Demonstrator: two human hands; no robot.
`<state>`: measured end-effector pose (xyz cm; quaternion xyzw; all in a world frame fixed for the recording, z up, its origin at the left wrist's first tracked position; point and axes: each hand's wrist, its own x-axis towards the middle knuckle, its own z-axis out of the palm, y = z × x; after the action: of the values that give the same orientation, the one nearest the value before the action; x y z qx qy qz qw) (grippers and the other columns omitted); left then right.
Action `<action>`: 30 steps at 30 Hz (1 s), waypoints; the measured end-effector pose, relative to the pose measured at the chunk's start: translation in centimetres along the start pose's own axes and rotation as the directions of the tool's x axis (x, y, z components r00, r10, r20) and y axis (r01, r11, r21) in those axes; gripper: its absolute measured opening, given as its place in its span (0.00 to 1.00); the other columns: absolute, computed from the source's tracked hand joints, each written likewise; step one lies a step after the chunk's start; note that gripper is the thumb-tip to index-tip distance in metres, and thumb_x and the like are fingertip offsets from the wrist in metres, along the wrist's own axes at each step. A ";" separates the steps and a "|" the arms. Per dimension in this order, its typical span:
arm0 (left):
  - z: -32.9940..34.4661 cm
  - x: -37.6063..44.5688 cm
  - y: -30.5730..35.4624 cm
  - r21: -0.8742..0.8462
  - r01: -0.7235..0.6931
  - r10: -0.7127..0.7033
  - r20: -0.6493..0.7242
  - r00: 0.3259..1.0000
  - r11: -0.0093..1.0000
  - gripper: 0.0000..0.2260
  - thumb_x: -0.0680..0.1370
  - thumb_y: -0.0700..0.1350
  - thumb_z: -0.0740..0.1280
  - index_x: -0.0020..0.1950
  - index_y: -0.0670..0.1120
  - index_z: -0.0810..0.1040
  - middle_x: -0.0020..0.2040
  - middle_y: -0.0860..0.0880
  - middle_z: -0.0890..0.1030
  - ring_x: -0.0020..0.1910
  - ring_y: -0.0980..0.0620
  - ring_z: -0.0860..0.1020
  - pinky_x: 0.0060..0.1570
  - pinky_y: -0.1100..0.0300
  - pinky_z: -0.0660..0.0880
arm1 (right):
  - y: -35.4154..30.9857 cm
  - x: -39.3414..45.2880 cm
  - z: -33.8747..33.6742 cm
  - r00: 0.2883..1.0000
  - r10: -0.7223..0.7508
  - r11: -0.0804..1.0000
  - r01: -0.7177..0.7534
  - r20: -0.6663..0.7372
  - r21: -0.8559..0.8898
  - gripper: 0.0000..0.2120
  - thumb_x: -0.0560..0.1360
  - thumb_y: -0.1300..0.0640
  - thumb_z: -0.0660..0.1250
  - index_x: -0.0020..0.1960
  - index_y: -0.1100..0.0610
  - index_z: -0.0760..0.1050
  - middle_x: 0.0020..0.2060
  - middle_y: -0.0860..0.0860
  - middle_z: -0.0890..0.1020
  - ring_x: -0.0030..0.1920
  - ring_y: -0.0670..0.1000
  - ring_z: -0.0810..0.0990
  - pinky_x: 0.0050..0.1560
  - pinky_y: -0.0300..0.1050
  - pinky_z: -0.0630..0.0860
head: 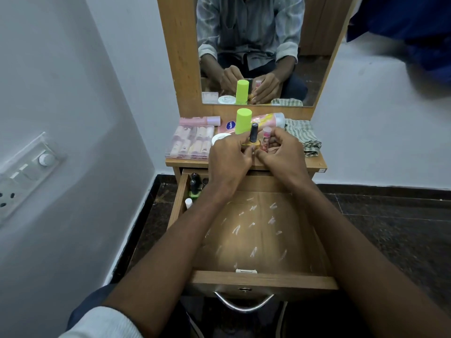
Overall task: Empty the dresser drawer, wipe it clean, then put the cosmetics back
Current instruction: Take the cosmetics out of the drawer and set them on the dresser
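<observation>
Our left hand pinches a yellow nail-polish bottle with a dark cap, and our right hand curls round a small pink tube, both over the dresser top; behind them we see a green-capped bottle, a clear box of cosmetics and a striped cloth; the drawer stands open below, a few small bottles in its far left corner; the mirror reflects our hands.

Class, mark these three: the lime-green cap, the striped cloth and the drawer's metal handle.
lime-green cap (243,120), head view, on its side wall.
striped cloth (301,132), head view, mid fold.
metal handle (244,305), head view, bottom of its curve.
</observation>
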<state>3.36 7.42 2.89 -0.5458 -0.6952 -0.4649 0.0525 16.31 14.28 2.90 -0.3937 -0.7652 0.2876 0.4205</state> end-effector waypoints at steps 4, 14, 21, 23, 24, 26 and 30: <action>0.2 0.0 -0.2 -0.014 -0.002 0.002 -0.010 1.000 1.000 0.16 0.76 0.44 0.77 0.64 0.49 0.87 0.48 0.44 0.89 0.48 0.45 0.85 0.47 0.48 0.81 | 0.0 0.1 0.1 0.999 0.025 0.999 -0.026 -0.042 -0.025 0.12 0.73 0.60 0.79 0.54 0.52 0.83 0.42 0.44 0.84 0.42 0.41 0.82 0.44 0.36 0.79; -0.6 -0.6 -1.3 -0.077 0.069 -0.068 0.020 0.998 0.995 0.14 0.77 0.41 0.76 0.63 0.46 0.86 0.56 0.47 0.88 0.55 0.51 0.87 0.58 0.52 0.83 | -0.2 0.8 0.6 0.999 0.046 0.990 -0.047 -0.013 -0.133 0.12 0.73 0.56 0.79 0.54 0.56 0.82 0.48 0.50 0.85 0.49 0.52 0.82 0.52 0.52 0.81; -0.8 -0.2 -0.7 -0.047 0.049 -0.049 -0.010 0.999 0.998 0.11 0.78 0.39 0.72 0.58 0.46 0.89 0.53 0.49 0.89 0.53 0.50 0.86 0.55 0.51 0.83 | 0.3 2.9 1.2 0.982 0.153 0.966 -0.171 -0.107 -0.192 0.09 0.74 0.60 0.78 0.52 0.58 0.80 0.43 0.49 0.82 0.45 0.51 0.79 0.42 0.47 0.74; -0.7 0.0 -0.1 -0.016 0.032 -0.032 -0.005 0.999 0.999 0.10 0.78 0.39 0.72 0.57 0.47 0.89 0.52 0.49 0.89 0.50 0.50 0.86 0.52 0.51 0.83 | 0.1 3.2 1.5 0.983 0.148 0.967 -0.167 -0.111 -0.191 0.09 0.74 0.61 0.77 0.52 0.58 0.80 0.44 0.49 0.82 0.46 0.51 0.79 0.40 0.43 0.72; -0.7 0.1 0.1 -0.005 0.021 -0.021 -0.002 1.000 1.000 0.10 0.78 0.40 0.72 0.56 0.48 0.89 0.51 0.50 0.89 0.49 0.50 0.85 0.50 0.51 0.83 | 0.1 3.2 1.6 0.983 0.142 0.968 -0.163 -0.115 -0.192 0.08 0.74 0.62 0.77 0.51 0.58 0.80 0.42 0.48 0.81 0.45 0.51 0.78 0.37 0.40 0.69; -0.5 0.1 0.5 0.012 -0.001 0.001 0.006 1.000 1.000 0.10 0.78 0.40 0.72 0.56 0.48 0.89 0.51 0.51 0.89 0.49 0.50 0.85 0.49 0.52 0.82 | 0.0 3.3 1.7 0.984 0.134 0.967 -0.156 -0.117 -0.201 0.07 0.74 0.63 0.76 0.48 0.59 0.79 0.39 0.48 0.79 0.42 0.51 0.77 0.34 0.38 0.64; -0.4 -0.1 0.6 0.050 0.007 -0.007 0.018 1.000 0.999 0.11 0.78 0.42 0.71 0.56 0.52 0.89 0.51 0.52 0.89 0.49 0.49 0.85 0.46 0.51 0.82 | -0.5 3.2 2.1 0.985 0.111 0.957 -0.142 -0.133 -0.254 0.09 0.73 0.65 0.74 0.41 0.57 0.74 0.39 0.51 0.78 0.41 0.51 0.73 0.36 0.44 0.61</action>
<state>3.71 7.01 3.40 -0.5460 -0.7089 -0.4427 0.0583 13.23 16.53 3.64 -0.5104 -0.7436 0.1865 0.3896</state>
